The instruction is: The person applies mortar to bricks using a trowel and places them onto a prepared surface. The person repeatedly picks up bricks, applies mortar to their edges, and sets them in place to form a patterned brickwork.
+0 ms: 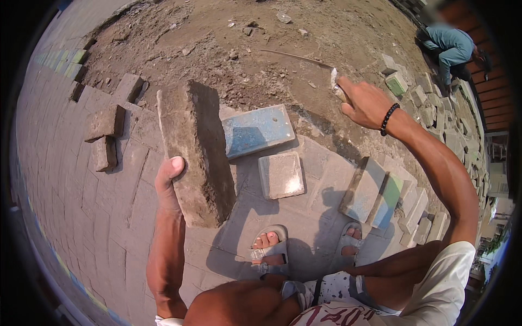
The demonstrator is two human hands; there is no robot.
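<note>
Over the paving (125, 217), just ahead of the person's feet, a thick brown paving block (204, 155) is held up on end, its rough, soil-coloured side facing right. The left hand (167, 185) has its grip closed on this block, thumb pressed against the near face and the other fingers hidden behind it. Out to the right, above bare soil (217, 32), the right hand (367, 104) wraps its grip around the whitish handle (334, 80) of a thin-bladed tool (312, 60); the blade points left, well apart from the block. A dark beaded bracelet (389, 119) circles the right wrist.

Beside the held block, a blue-painted block (261, 130) lies near the soil's edge, with a square pale block (281, 175) just below it. Two small brown blocks (105, 124) sit close together to the left. Near the right sandal (350, 239), several blocks stand side by side, one of them painted green and blue (385, 200). At the upper right, a co-worker in teal clothing (451, 46) bends beside scattered blocks (443, 111).
</note>
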